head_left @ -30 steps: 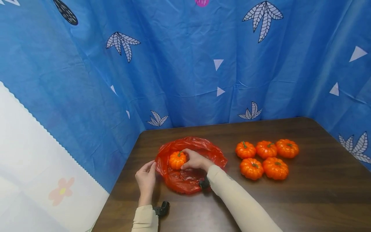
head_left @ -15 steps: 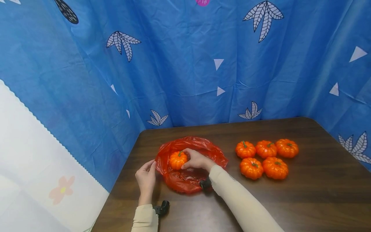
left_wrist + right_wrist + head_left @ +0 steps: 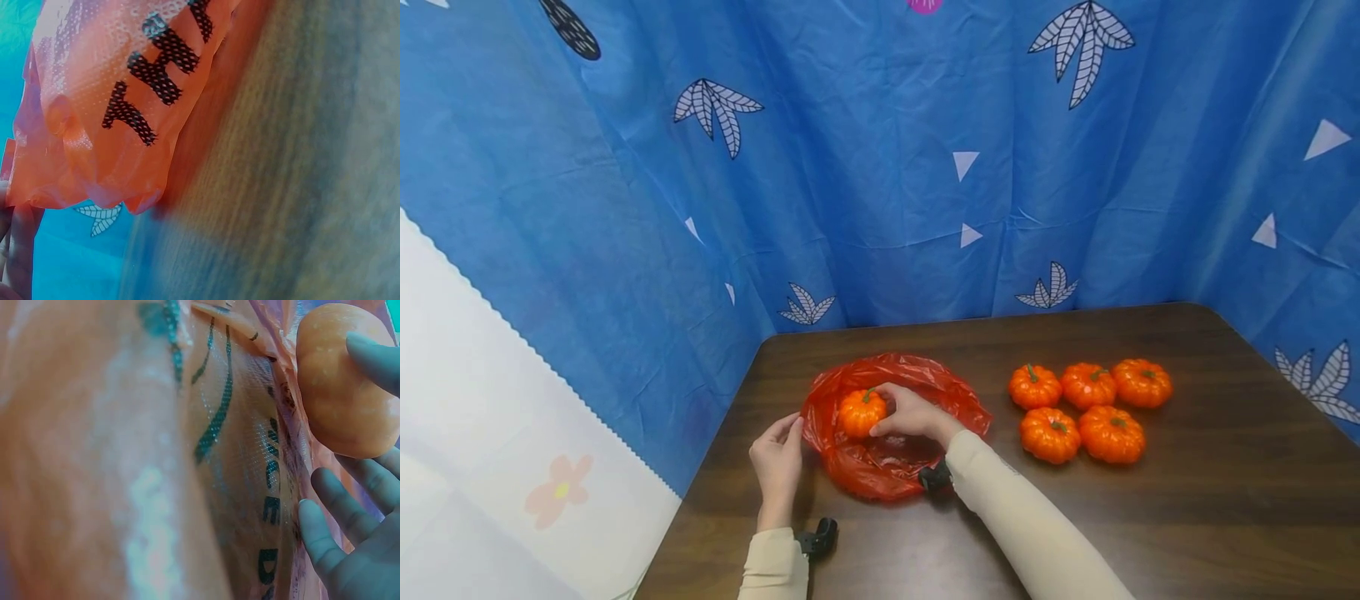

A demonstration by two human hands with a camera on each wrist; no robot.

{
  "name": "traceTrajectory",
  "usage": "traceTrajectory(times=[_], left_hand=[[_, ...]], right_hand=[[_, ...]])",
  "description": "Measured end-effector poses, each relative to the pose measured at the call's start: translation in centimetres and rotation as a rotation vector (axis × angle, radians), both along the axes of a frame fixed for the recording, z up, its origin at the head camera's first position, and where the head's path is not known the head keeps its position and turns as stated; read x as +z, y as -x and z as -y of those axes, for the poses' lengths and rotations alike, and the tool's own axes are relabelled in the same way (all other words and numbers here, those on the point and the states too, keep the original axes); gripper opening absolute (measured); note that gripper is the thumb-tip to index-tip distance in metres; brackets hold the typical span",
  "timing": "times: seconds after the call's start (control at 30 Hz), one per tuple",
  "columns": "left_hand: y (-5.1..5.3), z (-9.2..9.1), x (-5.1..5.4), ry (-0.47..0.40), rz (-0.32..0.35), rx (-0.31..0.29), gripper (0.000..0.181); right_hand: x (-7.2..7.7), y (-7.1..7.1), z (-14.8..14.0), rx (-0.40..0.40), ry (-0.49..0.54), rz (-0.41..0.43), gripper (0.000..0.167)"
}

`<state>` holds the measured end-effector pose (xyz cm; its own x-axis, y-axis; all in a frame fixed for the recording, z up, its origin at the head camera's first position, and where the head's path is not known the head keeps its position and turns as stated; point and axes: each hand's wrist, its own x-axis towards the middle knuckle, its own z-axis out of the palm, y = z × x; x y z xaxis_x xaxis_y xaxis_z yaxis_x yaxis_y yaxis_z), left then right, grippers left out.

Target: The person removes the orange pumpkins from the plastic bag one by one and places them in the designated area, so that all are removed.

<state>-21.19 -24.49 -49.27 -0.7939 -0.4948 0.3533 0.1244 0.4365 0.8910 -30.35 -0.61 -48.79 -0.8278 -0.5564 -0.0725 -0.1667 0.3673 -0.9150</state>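
Note:
A red plastic bag (image 3: 917,371) lies spread open on the table, its mouth facing up. Inside its mouth, my right hand (image 3: 913,414) grips a small orange pumpkin (image 3: 859,414) with a green stem. The right wrist view shows the thumb on one side of the pumpkin (image 3: 344,381) and fingers beneath it, two of them held away near the bag wall (image 3: 250,487). At the bag's left edge, my left hand (image 3: 777,462) pinches the rim between thumb and fingers. Black printed letters show on the bag (image 3: 119,156) in the left wrist view.
To the right of the bag, several more orange pumpkins (image 3: 1051,436) sit in two close rows on the dark wooden table (image 3: 1225,467). A blue patterned curtain (image 3: 887,208) hangs behind the table, with a white cloth (image 3: 490,433) at the left.
Hardly anything differs. The right hand and its pumpkin have shifted very slightly to the right within the bag, while the left hand keeps its pinch on the rim.

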Motion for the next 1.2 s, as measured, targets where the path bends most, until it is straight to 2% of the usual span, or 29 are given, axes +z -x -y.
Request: traceTrajectory(times=[0.43, 0.63, 0.97, 1.2], left_hand=[[-0.1, 0.1, -0.1, -0.016, 0.009, -0.011, 0.019], [-0.1, 0.1, 0.0, -0.012, 0.008, -0.012, 0.019], [-0.1, 0.3, -0.3, -0.017, 0.047, -0.008, 0.024], [0.0, 0.2, -0.1, -0.018, 0.048, -0.002, 0.022]], right_hand=[[0.5, -0.5, -0.6, 0.008, 0.086, 0.016, 0.075], [0.8, -0.9, -0.9, 0.026, 0.091, -0.009, 0.072], [0.9, -1.4, -1.3, 0.032, 0.109, -0.005, 0.07], [2.1, -1.9, -1.6, 0.063, 0.153, -0.03, 0.07]])
